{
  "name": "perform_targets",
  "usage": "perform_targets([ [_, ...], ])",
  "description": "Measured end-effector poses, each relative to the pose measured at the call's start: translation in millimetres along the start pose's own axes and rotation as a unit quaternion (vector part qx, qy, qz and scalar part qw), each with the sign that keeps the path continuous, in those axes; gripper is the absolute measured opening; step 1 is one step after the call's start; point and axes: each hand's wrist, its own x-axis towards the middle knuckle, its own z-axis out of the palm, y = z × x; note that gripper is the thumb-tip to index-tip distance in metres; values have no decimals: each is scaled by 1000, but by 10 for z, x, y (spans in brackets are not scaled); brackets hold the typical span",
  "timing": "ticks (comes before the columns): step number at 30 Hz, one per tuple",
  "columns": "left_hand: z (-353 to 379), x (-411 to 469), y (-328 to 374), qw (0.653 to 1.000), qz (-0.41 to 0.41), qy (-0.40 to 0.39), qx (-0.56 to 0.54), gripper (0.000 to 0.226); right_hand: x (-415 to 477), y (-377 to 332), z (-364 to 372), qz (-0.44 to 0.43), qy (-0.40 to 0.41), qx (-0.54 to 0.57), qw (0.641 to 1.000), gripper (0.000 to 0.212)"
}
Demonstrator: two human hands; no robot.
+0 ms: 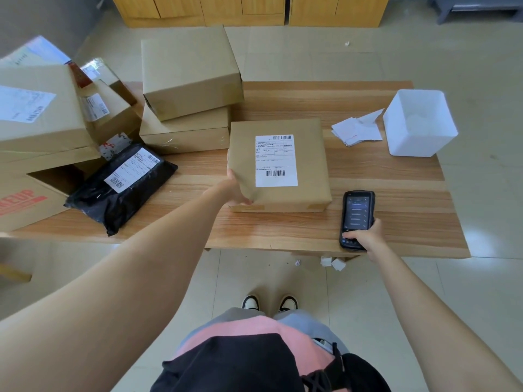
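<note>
The brown parcel (278, 165) lies flat on the wooden worktop (396, 188), label up, in the middle. The left hand (236, 190) grips its near left corner, fingers curled under the edge. The right hand (365, 236) holds a black scanner (357, 216) just right of the parcel, thumb on its keys.

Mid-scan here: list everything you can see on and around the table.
labelled parcel: one, brown, table centre
scanner: one, black, over table's near edge
plain boxes: two, brown, stacked behind parcel
mailer bag: one, black, left of parcel
cartons: several, brown, piled far left
bin: one, white, table's right end
paper scraps: several, white, beside bin
table: one, light wood, centre
cabinets: several, yellow wood, back wall
left hand: one, grips parcel's near-left corner
right hand: one, holds scanner
</note>
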Motion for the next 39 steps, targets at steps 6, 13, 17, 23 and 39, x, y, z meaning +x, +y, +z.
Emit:
perform_targets([
  [6,-12,21,11,1000,-15,-24,5,106,69,36,-16,-1,32,-80,996,73],
  [13,-9,-49,53,999,3,-10,-42,94,74,56,-127,-14,56,-210,976,64],
  [17,-9,64,-35,998,-1,17,-60,104,-35,-53,-79,-31,61,-200,977,77],
  [23,-107,67,-133,990,40,113,71,89,-219,-536,51,-110,68,-232,964,68],
  [39,-579,162,-399,956,132,221,138,34,-710,-1236,784,-295,32,-420,858,43],
])
